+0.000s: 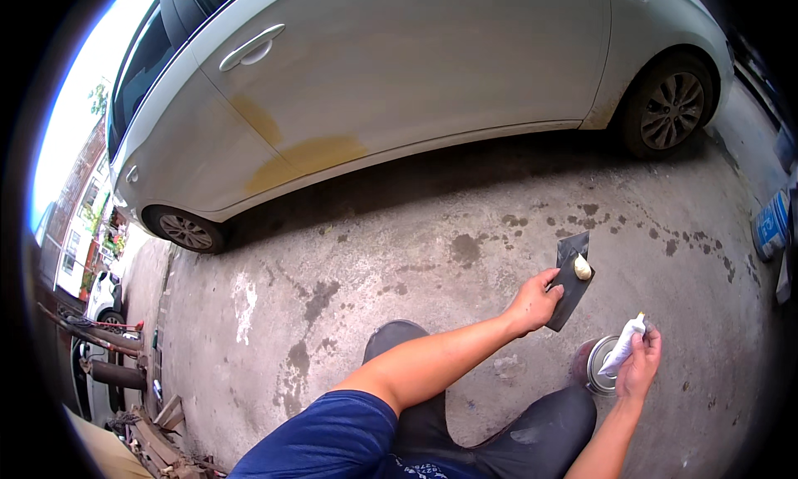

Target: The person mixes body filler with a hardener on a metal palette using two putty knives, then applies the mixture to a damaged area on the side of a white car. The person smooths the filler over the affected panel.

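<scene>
My left hand (536, 300) grips a flat dark board (569, 304) with a cream blob of paste (582, 267) on its upper part. To its right, my right hand (643, 361) is closed on a white squeeze tube (619, 346), held upward at a slant with a small yellow tip at the top. Just behind and below the tube, a round metal can (598, 377) stands on the concrete, partly hidden. Beyond both hands is the side of a white car (416, 63), with yellowish patches (307, 159) on its lower door panels.
The car's wheels (669, 109) rest on stained concrete (432, 296). A blue-and-white bucket (769, 225) stands at the right edge. At the left lie metal pipes (116, 371) and scrap (154, 446), with another white car (104, 300) farther back. My bent legs are below my arms.
</scene>
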`<state>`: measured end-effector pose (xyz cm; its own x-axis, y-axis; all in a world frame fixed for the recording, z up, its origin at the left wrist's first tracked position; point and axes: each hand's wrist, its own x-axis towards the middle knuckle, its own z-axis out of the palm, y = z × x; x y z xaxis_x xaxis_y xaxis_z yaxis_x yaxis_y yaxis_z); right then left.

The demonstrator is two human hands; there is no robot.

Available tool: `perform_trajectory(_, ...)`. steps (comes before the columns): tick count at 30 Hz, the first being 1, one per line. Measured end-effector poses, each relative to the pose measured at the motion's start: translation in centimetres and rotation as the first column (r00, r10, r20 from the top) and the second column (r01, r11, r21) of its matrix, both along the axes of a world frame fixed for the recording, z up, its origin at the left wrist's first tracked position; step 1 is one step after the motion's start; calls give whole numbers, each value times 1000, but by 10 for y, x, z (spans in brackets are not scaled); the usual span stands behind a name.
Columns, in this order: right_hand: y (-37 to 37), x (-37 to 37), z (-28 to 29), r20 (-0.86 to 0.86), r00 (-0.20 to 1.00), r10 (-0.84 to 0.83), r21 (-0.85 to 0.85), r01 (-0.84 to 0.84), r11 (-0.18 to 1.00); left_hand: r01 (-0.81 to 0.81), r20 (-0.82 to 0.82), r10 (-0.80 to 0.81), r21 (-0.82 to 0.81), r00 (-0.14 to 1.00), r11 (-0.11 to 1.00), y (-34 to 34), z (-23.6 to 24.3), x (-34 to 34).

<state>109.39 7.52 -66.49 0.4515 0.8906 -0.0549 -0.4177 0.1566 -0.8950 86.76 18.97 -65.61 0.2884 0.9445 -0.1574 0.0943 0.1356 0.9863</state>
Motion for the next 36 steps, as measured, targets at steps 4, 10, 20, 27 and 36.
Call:
perform_trajectory(4, 15, -24, 5, -20, 999, 43, -14, -44, 999, -13, -150, 34, 138, 988, 990, 6, -10, -1)
perform_trajectory(10, 40, -45, 21, -59, 978, 200, -31, -202, 979, -33, 121, 32, 6, 992, 999, 7, -2, -4)
perform_trajectory(20, 49, -54, 25, -206, 940, 273, 60, -267, 962, 57, 40, -61, 81, 997, 995, 7, 8, 1)
perform_trajectory(27, 56, -60, 25, -266, 919, 292, 107, -273, 956, 83, 1, -84, 97, 996, 992, 3, 12, 1)
perform_trajectory(36, 64, -61, 15, -283, 911, 301, 188, -255, 948, 106, -5, -106, 123, 994, 987, 5, 14, 2)
